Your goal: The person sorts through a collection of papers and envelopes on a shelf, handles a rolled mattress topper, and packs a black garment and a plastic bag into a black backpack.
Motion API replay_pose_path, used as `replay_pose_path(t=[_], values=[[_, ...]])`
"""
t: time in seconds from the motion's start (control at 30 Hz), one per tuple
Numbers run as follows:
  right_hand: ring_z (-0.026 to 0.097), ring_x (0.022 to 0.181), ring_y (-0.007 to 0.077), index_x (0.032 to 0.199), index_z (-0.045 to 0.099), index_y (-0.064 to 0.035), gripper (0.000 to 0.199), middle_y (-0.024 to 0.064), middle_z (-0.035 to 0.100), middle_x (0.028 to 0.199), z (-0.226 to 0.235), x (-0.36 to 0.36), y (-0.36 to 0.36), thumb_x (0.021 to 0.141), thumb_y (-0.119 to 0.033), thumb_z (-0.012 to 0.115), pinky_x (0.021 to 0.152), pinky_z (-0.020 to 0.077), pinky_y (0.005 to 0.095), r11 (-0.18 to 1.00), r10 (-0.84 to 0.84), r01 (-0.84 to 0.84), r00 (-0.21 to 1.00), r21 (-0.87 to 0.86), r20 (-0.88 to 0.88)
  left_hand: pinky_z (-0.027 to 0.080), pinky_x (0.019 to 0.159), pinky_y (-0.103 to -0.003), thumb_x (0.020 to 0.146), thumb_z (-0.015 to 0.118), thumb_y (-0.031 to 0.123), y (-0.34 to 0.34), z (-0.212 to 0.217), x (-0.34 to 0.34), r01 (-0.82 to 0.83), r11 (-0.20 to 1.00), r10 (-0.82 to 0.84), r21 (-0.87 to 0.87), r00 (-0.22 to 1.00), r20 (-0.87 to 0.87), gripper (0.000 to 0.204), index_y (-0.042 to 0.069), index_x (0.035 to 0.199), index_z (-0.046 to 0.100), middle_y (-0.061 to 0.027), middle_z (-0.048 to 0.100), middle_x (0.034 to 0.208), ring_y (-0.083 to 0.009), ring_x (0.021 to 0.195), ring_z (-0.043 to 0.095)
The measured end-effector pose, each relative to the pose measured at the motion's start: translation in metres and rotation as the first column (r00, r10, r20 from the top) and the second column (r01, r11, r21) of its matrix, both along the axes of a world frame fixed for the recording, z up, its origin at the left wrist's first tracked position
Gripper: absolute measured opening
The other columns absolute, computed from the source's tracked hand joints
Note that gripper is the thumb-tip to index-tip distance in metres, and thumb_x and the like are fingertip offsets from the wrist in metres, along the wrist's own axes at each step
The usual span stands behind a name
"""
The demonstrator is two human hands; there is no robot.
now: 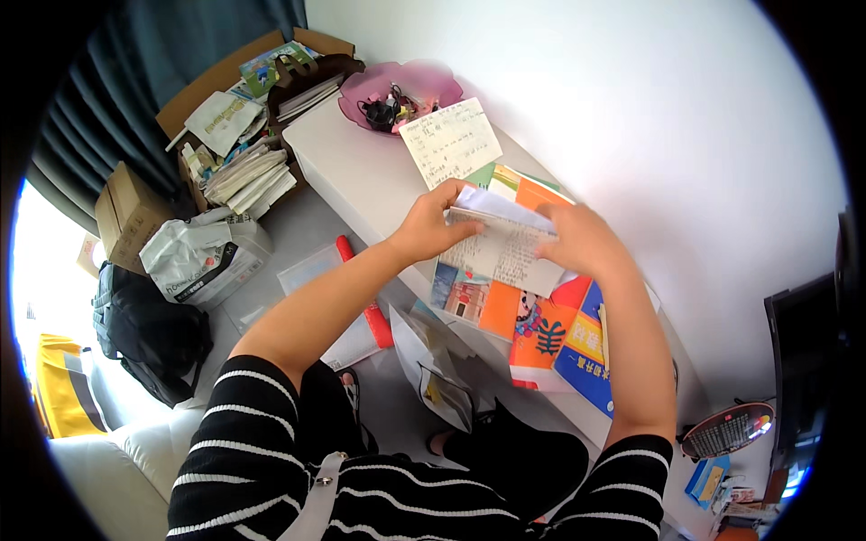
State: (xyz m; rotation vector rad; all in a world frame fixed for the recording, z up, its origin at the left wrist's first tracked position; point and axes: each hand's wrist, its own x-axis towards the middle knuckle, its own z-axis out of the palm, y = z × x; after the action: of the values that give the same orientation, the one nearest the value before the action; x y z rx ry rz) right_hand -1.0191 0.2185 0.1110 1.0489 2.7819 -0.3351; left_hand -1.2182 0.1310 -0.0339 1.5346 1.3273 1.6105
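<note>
Over a long white cabinet top, I hold some handwritten paper sheets between both hands. My left hand pinches their left edge, thumb in front and fingers behind. My right hand closes on the right edge in the same way. A white sheet stands up behind the written one; how many there are I cannot tell. Beneath them lie colourful books, among them an orange one and a blue one. Beyond my hands, another handwritten sheet rests flat beside a pink bowl.
The bowl contains black cables and small items. At the left stand boxes of piled papers, a cardboard box and a black backpack. A white bag leans against the cabinet. A badminton racket lies far right.
</note>
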Motion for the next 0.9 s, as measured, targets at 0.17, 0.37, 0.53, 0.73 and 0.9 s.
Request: replay_pose_path(t=[0.17, 0.37, 0.53, 0.73, 0.9], values=[[0.065, 0.094, 0.0297, 0.111, 0.063, -0.0022, 0.037, 0.0172, 0.068, 0.095, 0.001, 0.019, 0.018, 0.077, -0.013, 0.069, 0.084, 0.0499, 0.0377, 0.968, -0.222, 0.2, 0.964, -0.152, -0.145, 0.051, 0.082, -0.033, 0.079, 0.074, 0.016, 0.019, 0.027, -0.031, -0.572, 0.683, 0.722, -0.453, 0.622, 0.302, 0.056, 0.003, 0.124, 0.044, -0.0094, 0.057, 0.11, -0.0216, 0.101, 0.059], [0.059, 0.107, 0.0273, 0.122, 0.051, 0.0053, 0.043, 0.014, 0.061, 0.115, -0.049, -0.001, 0.028, 0.081, 0.0, 0.066, 0.092, 0.0493, 0.042, 0.417, -0.865, -0.485, 0.047, -0.769, -0.499, 0.055, 0.07, -0.031, 0.089, 0.056, 0.005, 0.054, -0.001, -0.041, -0.195, 0.782, 0.566, -0.593, 0.62, 0.543, 0.031, 0.001, 0.12, 0.051, -0.0083, 0.064, 0.1, -0.0187, 0.084, 0.065], [0.049, 0.12, 0.0277, 0.132, 0.039, 0.0026, 0.052, 0.016, 0.049, 0.13, -0.094, -0.032, 0.007, 0.086, -0.004, 0.063, 0.103, 0.041, 0.0418, 0.22, -0.97, -0.602, -0.052, -0.767, -0.237, 0.056, 0.074, -0.032, 0.092, 0.046, 0.002, 0.025, 0.008, 0.004, -0.015, 0.917, 0.351, -0.399, 0.508, 0.787, 0.028, 0.004, 0.119, 0.051, -0.0093, 0.064, 0.107, -0.0215, 0.093, 0.065], [0.054, 0.114, 0.0281, 0.132, 0.039, 0.0027, 0.057, 0.017, 0.052, 0.126, -0.096, -0.023, -0.01, 0.082, -0.002, 0.066, 0.097, 0.0459, 0.0397, 0.279, -0.945, -0.475, 0.021, -0.835, -0.328, 0.045, 0.095, -0.045, 0.078, 0.057, 0.014, -0.04, 0.026, 0.007, 0.576, 0.815, -0.181, -0.066, 0.361, 0.915, 0.056, -0.001, 0.13, 0.044, -0.0175, 0.053, 0.128, -0.0302, 0.116, 0.054], [0.058, 0.106, 0.0213, 0.132, 0.037, 0.0021, 0.062, 0.0141, 0.057, 0.117, -0.068, 0.006, -0.036, 0.078, 0.001, 0.067, 0.089, 0.0485, 0.0338, 0.671, -0.662, -0.348, 0.116, -0.655, -0.741, 0.04, 0.1, -0.041, 0.079, 0.065, 0.026, -0.048, 0.046, -0.003, 0.559, 0.829, -0.31, 0.007, 0.449, 0.838, 0.066, -0.003, 0.132, 0.041, -0.0158, 0.053, 0.128, -0.0273, 0.118, 0.052]])
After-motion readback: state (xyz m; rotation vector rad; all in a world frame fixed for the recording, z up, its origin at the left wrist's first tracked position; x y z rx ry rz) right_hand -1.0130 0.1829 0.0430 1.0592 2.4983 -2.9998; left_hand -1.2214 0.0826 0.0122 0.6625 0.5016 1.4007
